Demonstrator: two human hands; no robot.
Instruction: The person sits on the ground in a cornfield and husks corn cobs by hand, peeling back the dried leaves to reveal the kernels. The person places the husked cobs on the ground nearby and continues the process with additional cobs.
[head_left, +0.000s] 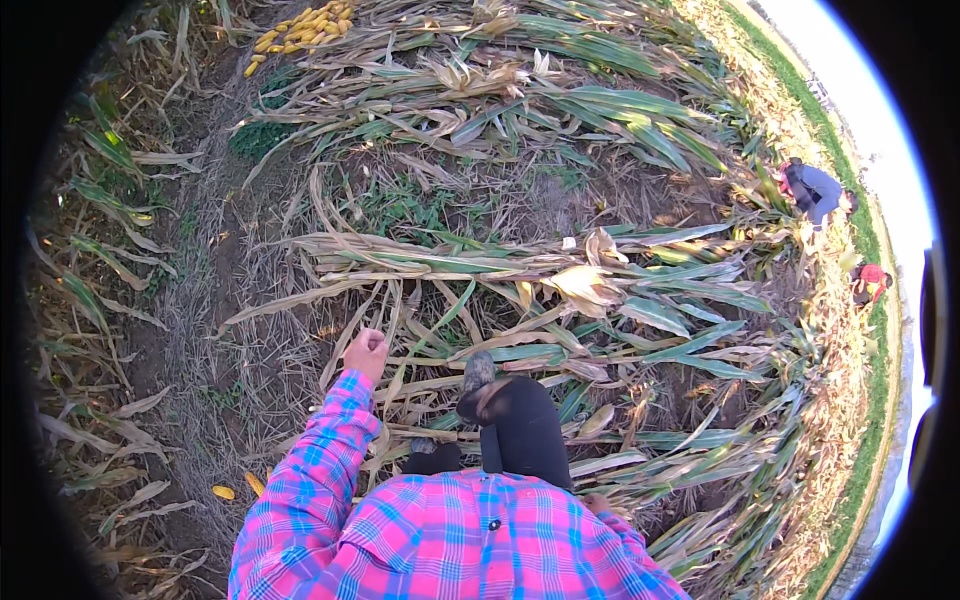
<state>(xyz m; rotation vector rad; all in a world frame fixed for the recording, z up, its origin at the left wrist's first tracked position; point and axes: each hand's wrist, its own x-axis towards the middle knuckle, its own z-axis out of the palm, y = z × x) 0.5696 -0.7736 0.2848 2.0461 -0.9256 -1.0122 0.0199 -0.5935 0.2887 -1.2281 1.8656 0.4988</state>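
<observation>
My left hand (366, 352) is held out over the cut corn stalks, fingers curled, with nothing visible in them. Below it lie dry leaves and stubble. Only a small part of my right hand (598, 504) shows beside my right hip; its fingers are hidden. Near it are corn stalks (622, 461) on the ground. Ahead of my boot (480, 371), an ear of corn in a pale, partly opened husk (583, 289) rests on a row of felled stalks (420, 259).
Husked yellow ears form a pile (311, 28) at the far left. Loose ears (223, 492) lie by my left elbow. Standing corn (112, 225) borders the left side. One person (814, 187) bends over at the right, with another person (870, 283) close by.
</observation>
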